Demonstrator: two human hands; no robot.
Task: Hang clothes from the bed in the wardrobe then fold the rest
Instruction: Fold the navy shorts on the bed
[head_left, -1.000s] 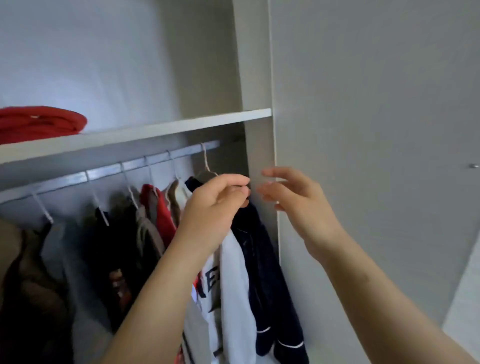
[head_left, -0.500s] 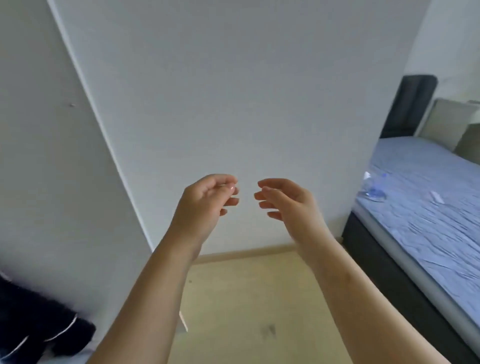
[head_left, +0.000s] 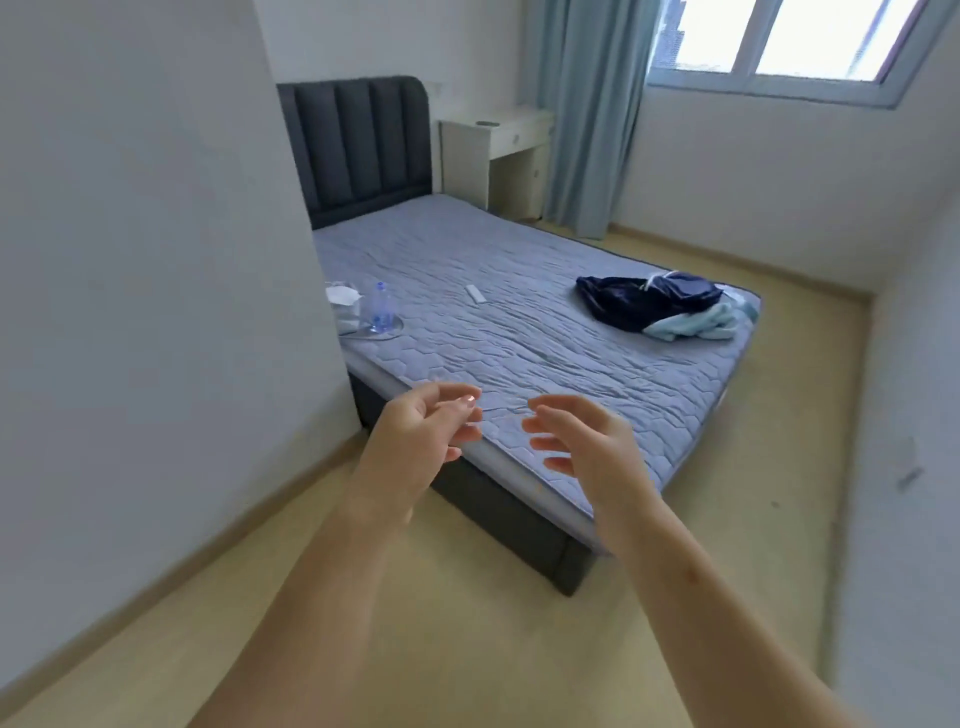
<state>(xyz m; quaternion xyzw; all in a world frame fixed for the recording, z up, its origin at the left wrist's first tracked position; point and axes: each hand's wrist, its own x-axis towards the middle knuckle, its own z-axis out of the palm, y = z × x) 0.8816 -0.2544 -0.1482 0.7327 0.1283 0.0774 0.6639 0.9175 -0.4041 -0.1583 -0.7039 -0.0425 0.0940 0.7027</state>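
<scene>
The bed (head_left: 519, 332) with a blue quilted mattress and dark headboard fills the middle of the view. A crumpled dark navy garment (head_left: 644, 301) lies near its far right corner, and a light blue garment (head_left: 696, 325) is bunched against it. My left hand (head_left: 426, 431) and my right hand (head_left: 582, 441) are raised side by side over the near edge of the mattress, fingers loosely curled, both holding nothing. The wardrobe is out of view.
A clear plastic bottle (head_left: 380, 309), white tissues (head_left: 343, 299) and a small white remote (head_left: 475, 293) lie on the mattress. A white wall (head_left: 145, 260) stands close on the left. A white desk (head_left: 498, 150), blue curtain (head_left: 587, 114) and window are behind the bed. Wooden floor (head_left: 467, 623) lies below.
My view has swung from the wardrobe rail, past the wall, to the bed. My left hand let go of the hanging navy garment; both hands stay raised and hold nothing.
</scene>
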